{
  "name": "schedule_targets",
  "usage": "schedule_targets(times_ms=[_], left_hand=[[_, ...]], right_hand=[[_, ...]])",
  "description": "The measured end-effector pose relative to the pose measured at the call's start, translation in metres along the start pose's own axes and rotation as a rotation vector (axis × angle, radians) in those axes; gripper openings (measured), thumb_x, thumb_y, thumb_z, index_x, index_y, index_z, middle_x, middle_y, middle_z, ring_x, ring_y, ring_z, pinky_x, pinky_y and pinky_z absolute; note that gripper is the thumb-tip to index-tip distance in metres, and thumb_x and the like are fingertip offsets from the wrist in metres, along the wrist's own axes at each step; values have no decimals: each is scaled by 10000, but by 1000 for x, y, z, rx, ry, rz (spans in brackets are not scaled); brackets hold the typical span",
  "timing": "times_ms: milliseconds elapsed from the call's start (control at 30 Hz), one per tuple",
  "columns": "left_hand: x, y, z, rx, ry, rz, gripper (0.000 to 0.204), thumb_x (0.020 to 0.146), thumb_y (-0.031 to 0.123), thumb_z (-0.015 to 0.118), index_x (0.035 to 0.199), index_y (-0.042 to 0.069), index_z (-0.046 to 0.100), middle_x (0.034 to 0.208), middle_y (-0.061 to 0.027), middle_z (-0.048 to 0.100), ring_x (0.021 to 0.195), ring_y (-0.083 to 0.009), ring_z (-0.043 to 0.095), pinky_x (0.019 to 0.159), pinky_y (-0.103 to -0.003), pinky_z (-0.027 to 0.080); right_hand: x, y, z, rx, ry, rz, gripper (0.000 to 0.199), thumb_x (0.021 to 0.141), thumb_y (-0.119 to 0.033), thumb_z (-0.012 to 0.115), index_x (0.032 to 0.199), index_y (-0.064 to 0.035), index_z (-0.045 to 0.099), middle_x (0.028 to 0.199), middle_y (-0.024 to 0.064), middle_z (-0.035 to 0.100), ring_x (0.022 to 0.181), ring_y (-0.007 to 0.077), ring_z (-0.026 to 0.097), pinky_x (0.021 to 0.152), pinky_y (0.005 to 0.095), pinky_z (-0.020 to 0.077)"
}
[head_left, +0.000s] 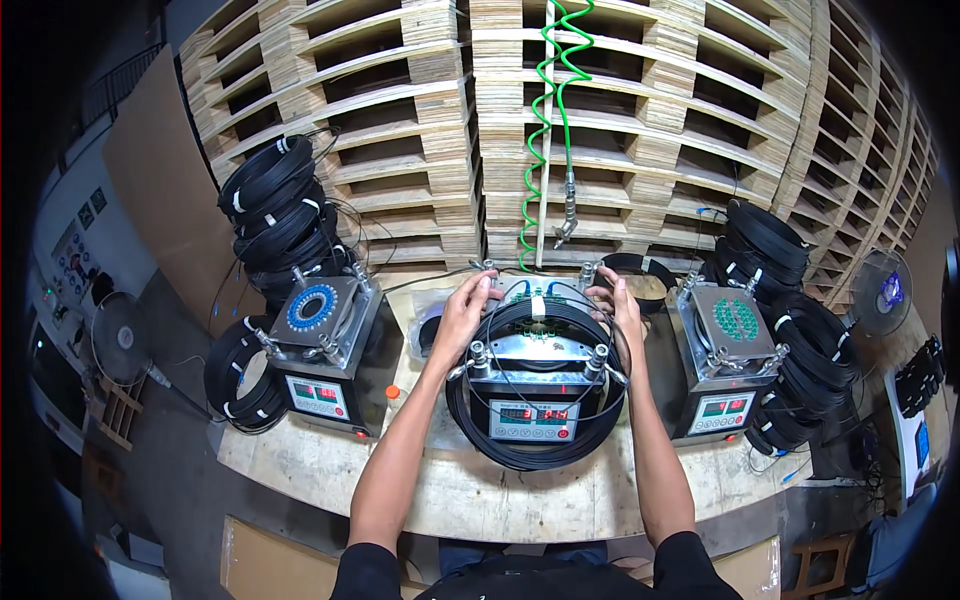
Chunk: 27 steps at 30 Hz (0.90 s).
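Note:
In front of me stands the middle polishing machine (480, 385), a metal box with a lit red display and corner clamp posts. A coil of black cable (530, 462) loops over its top and hangs around its front. My left hand (466, 312) is at the far left clamp post (490, 268), fingers curled. On the other side my right hand (622, 308) is curled beside the far right clamp post (586, 272). What the fingertips grip is partly hidden. Green connectors (535, 328) and blue-tipped leads show on the fixture between the hands.
Similar machines stand left (318, 375) and right (728, 385) on the wooden table (500, 510). Black cable coils are stacked at left (275, 225) and right (765, 250). A green spiral air hose (540, 130) hangs before wooden pallets (640, 120). An orange cap (392, 392) lies left of my arm.

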<state>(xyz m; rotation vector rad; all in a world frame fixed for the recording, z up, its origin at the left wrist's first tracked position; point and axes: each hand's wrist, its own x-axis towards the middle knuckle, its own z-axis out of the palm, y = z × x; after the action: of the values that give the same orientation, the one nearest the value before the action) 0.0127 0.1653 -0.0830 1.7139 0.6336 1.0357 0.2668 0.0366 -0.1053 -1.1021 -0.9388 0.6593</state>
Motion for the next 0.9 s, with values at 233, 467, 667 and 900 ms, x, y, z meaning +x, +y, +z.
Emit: schedule_targets(times_ms=[233, 467, 667, 900], left_hand=[[2, -8, -2, -33, 11, -31, 458, 1058, 402, 487, 1314, 49, 626, 999, -29, 715, 744, -71, 464, 709, -241, 421], [-1, 2, 1, -4, -6, -30, 483, 1061, 408, 477, 1375, 55, 580, 1068, -48, 730, 774, -86, 498, 755, -250, 446], [0, 3, 0, -11, -25, 14, 493, 1059, 386, 493, 1440, 75, 511, 1017, -55, 720, 794, -81, 533, 748, -243, 463], [0, -6, 0, -61, 89, -50, 486, 1052, 377, 519, 1422, 62, 519, 1048, -51, 652, 803, -93, 545, 751, -245, 479]], right_hand=[[-11, -19, 10, 27, -15, 74, 682, 1053, -593, 324, 1469, -67, 450, 1162, 105, 690, 901, 111, 628, 754, 204, 473], [-7, -13, 5, 20, -21, 30, 665, 1047, -593, 347, 1469, -92, 462, 1216, 121, 664, 980, 137, 613, 800, 250, 483], [-2, 0, -2, -40, 109, -3, 650, 1053, -586, 334, 1476, -108, 454, 1129, 73, 641, 754, 99, 610, 645, 201, 467], [-5, -8, 4, -41, 41, 30, 662, 1042, -608, 342, 1476, -122, 460, 1104, 60, 664, 696, 59, 561, 597, 175, 422]])
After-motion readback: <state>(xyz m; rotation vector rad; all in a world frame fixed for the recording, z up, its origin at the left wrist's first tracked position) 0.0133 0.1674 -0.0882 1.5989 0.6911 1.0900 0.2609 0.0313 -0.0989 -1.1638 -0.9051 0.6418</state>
